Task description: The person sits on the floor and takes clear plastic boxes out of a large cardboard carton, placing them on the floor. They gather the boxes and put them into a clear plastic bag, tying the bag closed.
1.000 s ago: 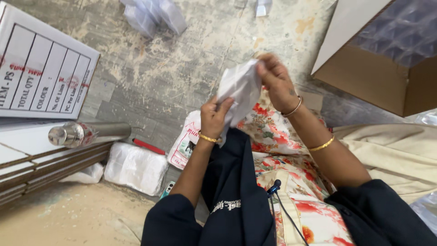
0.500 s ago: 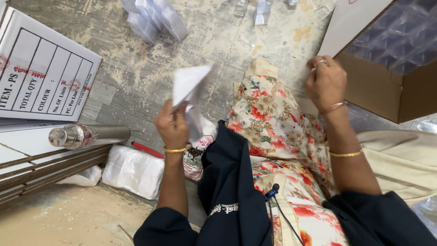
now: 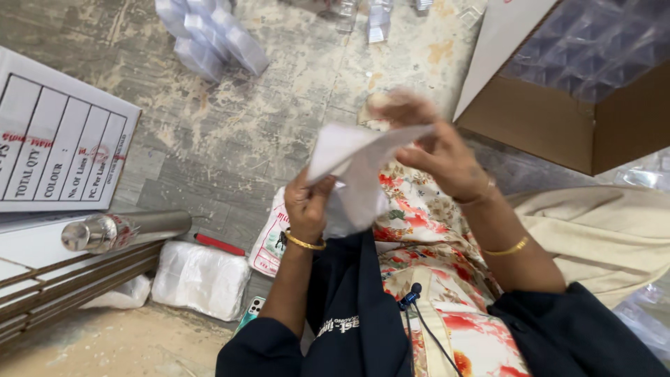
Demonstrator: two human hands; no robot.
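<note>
- A thin white bag [image 3: 352,171] is pinched at its lower part between the closed fingers [image 3: 307,199] of the left hand [image 3: 307,209].
- The bag's upper edge is met by the right hand [image 3: 436,150], whose fingers are curled onto it; their tips are blurred, so whether that grip is closed cannot be told.
- The bag is thus held in the air between both hands, above the lap [image 3: 426,237] in its flowered cloth, and clear of the floor [image 3: 230,132].
- The step in hand is judged to be the opening or spreading of the bag: one corner is kept low while the top is worked apart.
- The next move would call for a steady pinch below and a light pull above, since so thin a film is likely to slip or tear.
- Just under the left wrist, a printed sack [image 3: 269,241] lies on the floor against the lap.
- Further left, a white packet [image 3: 201,278] and a red pen [image 3: 218,244] lie beside a metal flask [image 3: 125,230], which rests along the edge of stacked boards [image 3: 63,286].
- A white labelled carton [image 3: 59,150] stands at the floor's left edge.
- An open brown box [image 3: 558,132] of clear packets sits near the top right corner.
- Loose clear packets [image 3: 209,38] lie near the top edge.
</note>
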